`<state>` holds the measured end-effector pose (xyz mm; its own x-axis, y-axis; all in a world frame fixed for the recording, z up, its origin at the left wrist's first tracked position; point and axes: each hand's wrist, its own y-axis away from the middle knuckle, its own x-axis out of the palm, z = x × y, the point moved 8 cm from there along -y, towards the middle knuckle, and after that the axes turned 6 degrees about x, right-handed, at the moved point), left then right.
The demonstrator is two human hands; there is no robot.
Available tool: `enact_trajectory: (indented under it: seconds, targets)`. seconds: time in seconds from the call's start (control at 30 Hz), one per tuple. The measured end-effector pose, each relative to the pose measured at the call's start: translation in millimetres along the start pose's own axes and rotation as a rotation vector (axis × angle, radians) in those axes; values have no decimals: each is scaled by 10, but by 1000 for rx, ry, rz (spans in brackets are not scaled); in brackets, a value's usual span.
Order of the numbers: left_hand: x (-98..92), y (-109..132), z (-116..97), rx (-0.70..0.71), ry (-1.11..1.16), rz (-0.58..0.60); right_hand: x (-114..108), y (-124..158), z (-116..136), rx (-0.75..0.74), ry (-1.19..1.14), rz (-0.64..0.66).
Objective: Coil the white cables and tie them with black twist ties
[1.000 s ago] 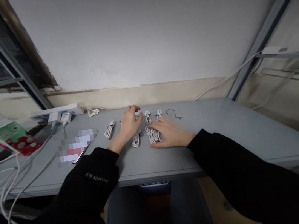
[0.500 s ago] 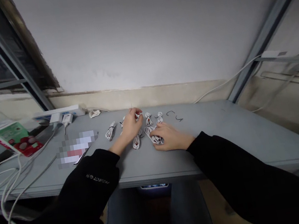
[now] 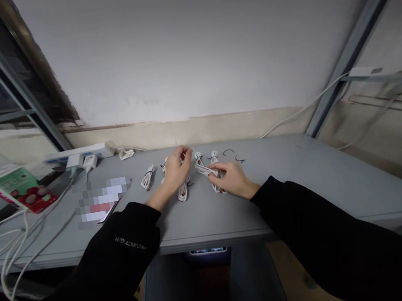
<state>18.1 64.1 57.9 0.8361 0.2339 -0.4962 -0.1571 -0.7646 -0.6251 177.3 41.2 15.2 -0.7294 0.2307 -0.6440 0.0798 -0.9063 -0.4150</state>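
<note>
White cable (image 3: 204, 169) in loose loops sits at the middle of the desk (image 3: 213, 220), pinched by the right hand (image 3: 232, 178), whose thumb and fingers grasp its turns from the side. Some loops show beyond the fingertips, and more hang below the thumb. A light but full pinch seems best here: all the turns gathered together, so that none springs out of the coil, and no hard squeeze that would kink them.

Just left of it lies a front bundle (image 3: 182, 193), with a dark tie about it. The left hand (image 3: 176, 169) hovers over the bundles behind that one, its fingers curled; whether they grasp anything, I cannot tell. It would do well to steady the loops from the opposite side, clear of its neighbours.

Farther back, two tied bundles, one at left (image 3: 198, 157) and one at right (image 3: 214, 157), lie close to the held loops, so lifting slightly before turning the coil should avoid a snag. Beyond the right hand, two loose dark ties, one curved (image 3: 228, 151) and one bent (image 3: 240, 159), lie apart and within easy reach.
</note>
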Motion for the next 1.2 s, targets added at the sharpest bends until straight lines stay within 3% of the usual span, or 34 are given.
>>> enact_trajectory:
  seconds: [0.13, 0.27, 0.37, 0.5, 0.6, 0.67, 0.77, 0.9, 1.0, 1.1, 1.2]
  targets:
    - [33, 68, 10, -73, 20, 72, -110, -22, -113, 86, -196, -175]
    - [114, 138, -45, -101, -31, 176, -297, 37, -55, 3, -223, -384]
    - [172, 144, -116, -53, 42, 196, -398, 103, 91, -154, -146, -479]
    - [263, 130, -197, 20, 269, 202, -416, 233, 366, -497, -20, -556]
    - [347, 144, -191, -46, 461, 189, -326, 318, 515, -711, 75, -531]
    - [422, 171, -166, -135, 577, 186, -261, 331, 551, -768, 111, -477]
    - [546, 220, -147, -250, 707, 230, -208, 300, 546, -751, 133, -401]
    - [585, 220, -134, -271, 742, 253, -249, 266, 522, -685, 62, -377]
    - [523, 190, -127, -182, 595, 244, -292, 256, 479, -640, -40, -362]
    - [446, 182, -203, 3, 398, 248, -363, 229, 329, -535, -186, -419]
    - [446, 223, -282, 135, 275, 321, -332, 180, 203, -483, -293, -369]
